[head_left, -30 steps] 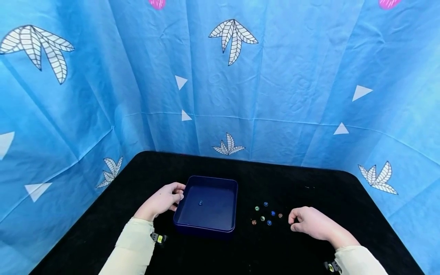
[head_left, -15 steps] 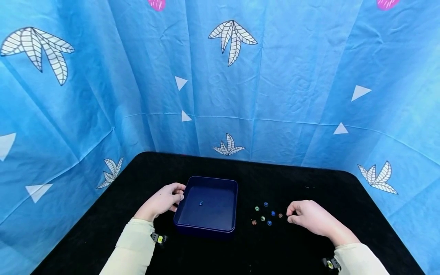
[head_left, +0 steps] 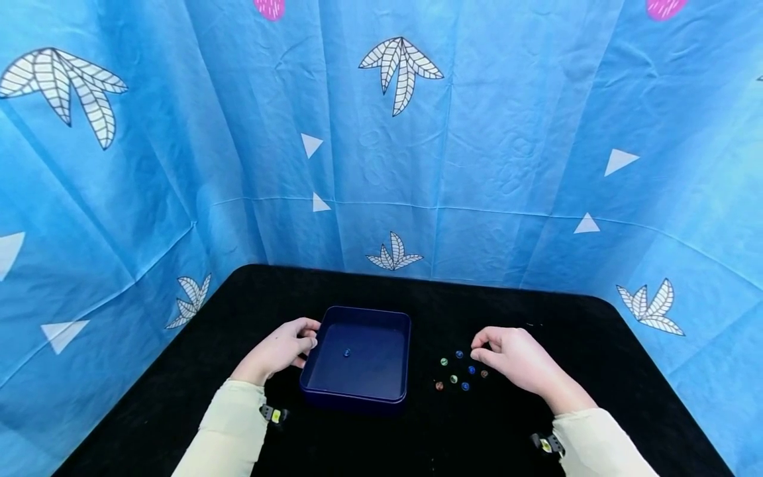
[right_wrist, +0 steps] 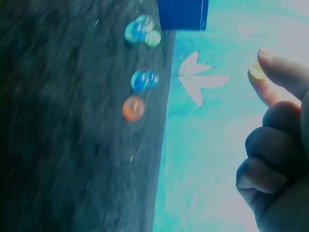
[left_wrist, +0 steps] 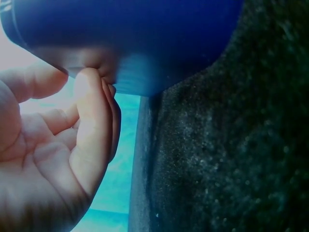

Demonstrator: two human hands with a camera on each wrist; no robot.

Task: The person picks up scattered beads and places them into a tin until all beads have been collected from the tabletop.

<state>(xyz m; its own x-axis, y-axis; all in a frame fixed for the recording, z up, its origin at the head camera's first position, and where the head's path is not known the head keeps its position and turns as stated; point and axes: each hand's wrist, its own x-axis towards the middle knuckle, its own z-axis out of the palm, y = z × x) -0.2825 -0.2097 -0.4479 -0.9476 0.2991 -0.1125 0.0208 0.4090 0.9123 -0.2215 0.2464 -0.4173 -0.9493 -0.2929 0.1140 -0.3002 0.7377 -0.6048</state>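
Note:
At the left side of a dark blue square box (head_left: 357,396), my left hand (head_left: 280,350) rests its fingertips against the outer wall. The left wrist view shows these fingers (left_wrist: 91,106) bent lightly, touching the wall without wrapping round it. A blue marble (head_left: 347,353) lies inside the box. My right hand (head_left: 517,358) is raised above the right of the loose marbles, pinching a small yellowish marble (right_wrist: 258,71) between thumb and forefinger. Beneath and left of it lie several marbles, among them a green marble (head_left: 444,362), a blue marble (head_left: 465,386) and an orange-brown marble (head_left: 439,385).
Everything stands on a black cloth-covered table (head_left: 512,437). A light blue curtain (head_left: 501,132) with leaf and triangle prints encloses the back and both sides. The loose marbles lie to the right of the box.
My right hand has lifted and moved left, from beside the marbles to above them. My left hand and the box hold their place.

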